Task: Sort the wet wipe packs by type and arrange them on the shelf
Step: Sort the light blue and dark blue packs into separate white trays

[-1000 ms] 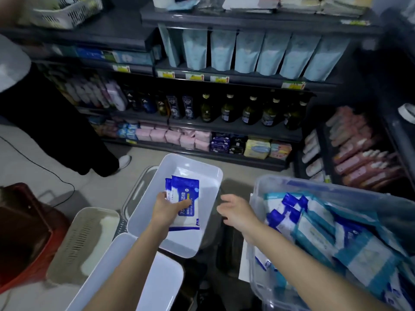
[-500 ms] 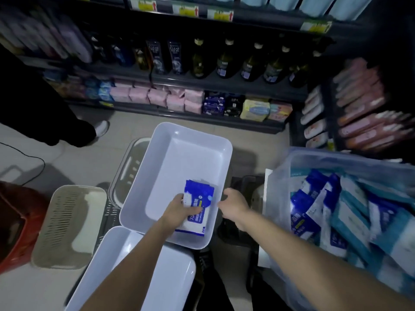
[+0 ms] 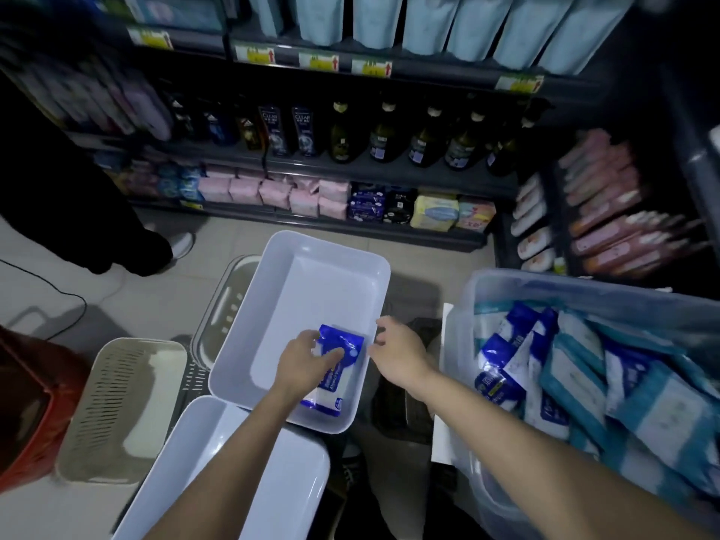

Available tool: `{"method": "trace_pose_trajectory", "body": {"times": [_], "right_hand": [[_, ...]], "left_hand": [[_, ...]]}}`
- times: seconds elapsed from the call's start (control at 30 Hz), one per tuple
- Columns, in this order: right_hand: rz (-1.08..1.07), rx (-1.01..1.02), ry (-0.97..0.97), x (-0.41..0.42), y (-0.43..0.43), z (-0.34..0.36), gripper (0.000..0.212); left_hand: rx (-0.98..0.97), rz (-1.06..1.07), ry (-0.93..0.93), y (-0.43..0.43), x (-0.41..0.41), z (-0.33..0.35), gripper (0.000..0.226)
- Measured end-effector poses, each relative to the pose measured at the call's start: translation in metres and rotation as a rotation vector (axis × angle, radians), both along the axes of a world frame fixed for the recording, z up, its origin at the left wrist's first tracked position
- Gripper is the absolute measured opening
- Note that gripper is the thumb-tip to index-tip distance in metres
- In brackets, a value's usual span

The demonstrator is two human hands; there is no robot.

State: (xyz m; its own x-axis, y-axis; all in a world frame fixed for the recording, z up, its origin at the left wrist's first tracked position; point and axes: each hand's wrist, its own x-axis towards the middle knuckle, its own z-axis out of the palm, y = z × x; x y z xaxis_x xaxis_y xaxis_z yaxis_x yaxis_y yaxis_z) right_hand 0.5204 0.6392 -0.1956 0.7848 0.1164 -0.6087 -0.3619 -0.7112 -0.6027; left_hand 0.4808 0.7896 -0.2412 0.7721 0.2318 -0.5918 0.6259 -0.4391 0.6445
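So the left hand [image 3: 304, 362] has its fingers and thumb curled onto a blue and white wipe pack [image 3: 345, 344], which lies flat in the near right corner of the white tray [image 3: 311, 274]. The right hand [image 3: 397, 354] hangs just beside the tray's right rim, fingers loosely bent, holding nothing. The clear bin [image 3: 584, 294] on the right is stuffed with more packs [image 3: 576, 368].

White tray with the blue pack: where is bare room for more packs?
In the white tray, the far half, from the blue pack to the far rim and left wall, is bare. Its near right corner is taken by the blue pack, held by the left hand. The nearer tray looks bare too. The clear bin is crowded with packs.
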Motion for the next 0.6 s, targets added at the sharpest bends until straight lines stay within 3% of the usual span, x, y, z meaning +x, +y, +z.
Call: {"method": "trace_pose_trajectory", "body": {"times": [0.07, 0.23, 0.4, 0.5, 0.6], "right_hand": [[0.012, 0.015, -0.089, 0.0, -0.009, 0.024, 0.041], [-0.148, 0.137, -0.356, -0.002, -0.055, 0.078, 0.03], [-0.311, 0.109, -0.536, -0.021, -0.143, 0.091, 0.028], [-0.347, -0.018, -0.56, -0.037, -0.206, 0.083, 0.028], [-0.283, -0.251, -0.456, -0.052, -0.267, 0.074, 0.03]], "left_hand": [[-0.005, 0.002, -0.089, -0.013, 0.003, 0.025, 0.043], [-0.057, -0.017, -0.287, -0.065, 0.011, 0.082, 0.034], [-0.046, -0.159, -0.47, -0.133, 0.014, 0.119, 0.029], [-0.057, -0.307, -0.518, -0.172, 0.012, 0.127, 0.027], [-0.043, -0.464, -0.488, -0.206, 0.007, 0.122, 0.028]]}}
